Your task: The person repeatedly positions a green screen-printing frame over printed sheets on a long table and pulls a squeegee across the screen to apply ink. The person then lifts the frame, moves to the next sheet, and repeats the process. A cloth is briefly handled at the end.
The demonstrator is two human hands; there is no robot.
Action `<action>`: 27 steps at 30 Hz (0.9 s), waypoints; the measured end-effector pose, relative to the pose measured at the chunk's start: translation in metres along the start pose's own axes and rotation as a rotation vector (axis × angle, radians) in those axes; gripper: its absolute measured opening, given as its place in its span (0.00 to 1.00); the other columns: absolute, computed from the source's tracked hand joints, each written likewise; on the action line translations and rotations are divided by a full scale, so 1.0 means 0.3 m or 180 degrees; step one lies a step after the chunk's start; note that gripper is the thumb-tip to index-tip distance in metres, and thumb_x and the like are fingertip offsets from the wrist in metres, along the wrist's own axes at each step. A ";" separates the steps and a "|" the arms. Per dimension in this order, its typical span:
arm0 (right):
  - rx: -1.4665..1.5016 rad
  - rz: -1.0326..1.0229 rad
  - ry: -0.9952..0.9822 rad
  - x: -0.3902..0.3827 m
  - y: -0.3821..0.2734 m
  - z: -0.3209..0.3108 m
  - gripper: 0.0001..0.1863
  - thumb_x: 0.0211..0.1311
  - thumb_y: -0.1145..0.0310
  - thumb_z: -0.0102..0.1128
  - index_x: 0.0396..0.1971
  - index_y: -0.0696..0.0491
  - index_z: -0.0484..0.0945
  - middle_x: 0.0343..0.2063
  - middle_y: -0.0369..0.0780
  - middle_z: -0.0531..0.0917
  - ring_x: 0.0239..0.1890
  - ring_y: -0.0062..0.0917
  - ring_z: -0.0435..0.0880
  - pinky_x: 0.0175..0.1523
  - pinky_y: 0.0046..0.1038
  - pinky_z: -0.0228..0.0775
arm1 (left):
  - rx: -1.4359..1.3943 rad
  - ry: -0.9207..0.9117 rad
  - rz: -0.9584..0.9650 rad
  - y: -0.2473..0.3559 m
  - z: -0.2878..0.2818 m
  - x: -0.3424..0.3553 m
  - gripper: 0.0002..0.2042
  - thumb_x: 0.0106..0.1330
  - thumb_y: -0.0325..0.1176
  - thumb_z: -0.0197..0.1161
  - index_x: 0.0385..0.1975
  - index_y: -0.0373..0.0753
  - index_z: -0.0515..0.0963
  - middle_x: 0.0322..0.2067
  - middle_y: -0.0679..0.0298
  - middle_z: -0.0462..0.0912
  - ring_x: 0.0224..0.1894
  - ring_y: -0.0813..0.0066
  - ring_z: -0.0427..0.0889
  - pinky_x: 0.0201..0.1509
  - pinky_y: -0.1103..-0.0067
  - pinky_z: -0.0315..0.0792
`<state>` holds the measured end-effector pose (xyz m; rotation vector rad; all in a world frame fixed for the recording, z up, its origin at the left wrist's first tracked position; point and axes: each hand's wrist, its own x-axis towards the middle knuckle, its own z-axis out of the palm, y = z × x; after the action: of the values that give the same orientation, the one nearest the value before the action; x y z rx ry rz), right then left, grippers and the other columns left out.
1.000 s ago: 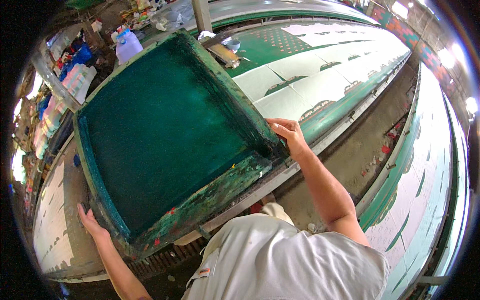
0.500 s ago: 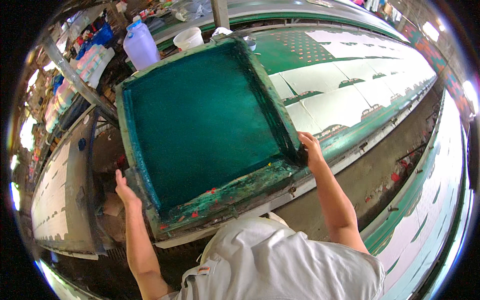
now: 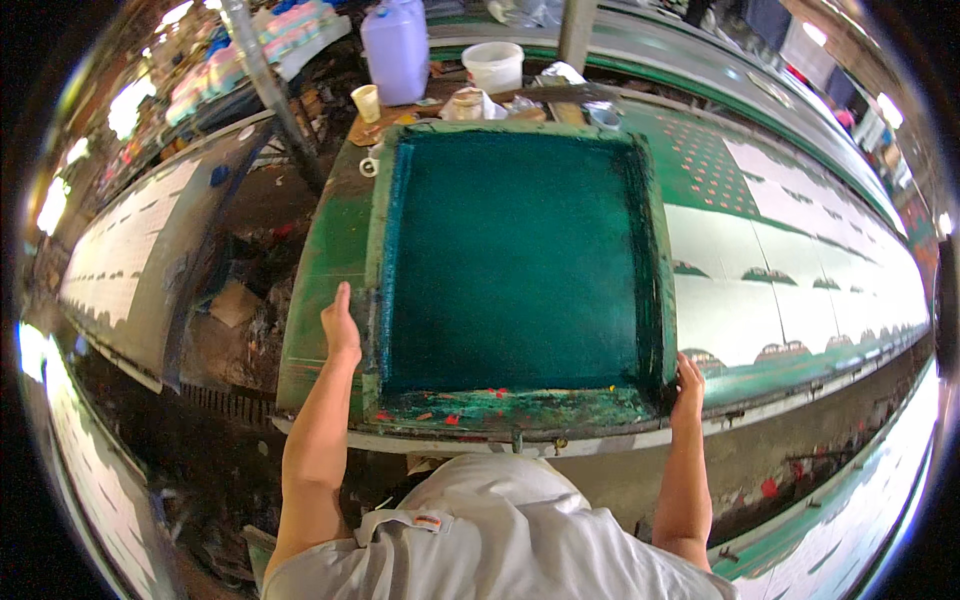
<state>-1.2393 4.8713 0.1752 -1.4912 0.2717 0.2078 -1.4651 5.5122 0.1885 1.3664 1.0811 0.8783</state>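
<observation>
A square, framed green screen (image 3: 515, 260) is sitting over a green table (image 3: 322, 295), its near side running along the table's edge. The right hand (image 3: 689, 382) is grasping the near right corner; the left hand (image 3: 341, 332) is bracing the left side, its grip impossible to tell with fingers partly hidden. Opposite placement is presumably balancing the frame. Tabletop is giving sideways room leftward; white sheets (image 3: 722, 285) are lying rightward, a bucket (image 3: 493, 72) standing beyond.

White sheets (image 3: 715, 240) on green table (image 3: 332, 240)
</observation>
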 end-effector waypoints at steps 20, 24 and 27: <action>-0.0651 -0.0626 -0.0355 0.092 0.024 -0.184 0.35 0.74 0.62 0.67 0.76 0.62 0.75 0.77 0.52 0.75 0.78 0.40 0.72 0.82 0.42 0.59 | 0.0520 -0.0219 0.0091 0.028 0.144 -0.139 0.36 0.77 0.61 0.66 0.24 0.25 0.77 0.22 0.63 0.69 0.31 0.71 0.65 0.40 0.62 0.65; -0.3254 -0.2417 0.0448 -0.060 -0.011 -0.044 0.33 0.67 0.69 0.75 0.71 0.60 0.78 0.69 0.56 0.81 0.72 0.54 0.77 0.80 0.49 0.65 | 0.0304 -0.0210 0.0266 -0.005 0.181 -0.152 0.36 0.77 0.61 0.66 0.23 0.26 0.77 0.21 0.61 0.71 0.31 0.68 0.66 0.41 0.61 0.66; -0.2952 -0.2654 -0.0753 -0.242 -0.041 0.095 0.27 0.65 0.70 0.76 0.65 0.55 0.84 0.65 0.50 0.85 0.71 0.50 0.79 0.78 0.50 0.68 | 0.0493 -0.0260 0.0164 -0.025 0.193 -0.147 0.37 0.77 0.62 0.65 0.22 0.27 0.75 0.21 0.60 0.72 0.31 0.67 0.67 0.41 0.59 0.66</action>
<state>-1.3032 4.9010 0.2106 -2.3272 -0.7406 -0.2014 -1.4245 5.4521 0.1792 1.5514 1.0727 0.7818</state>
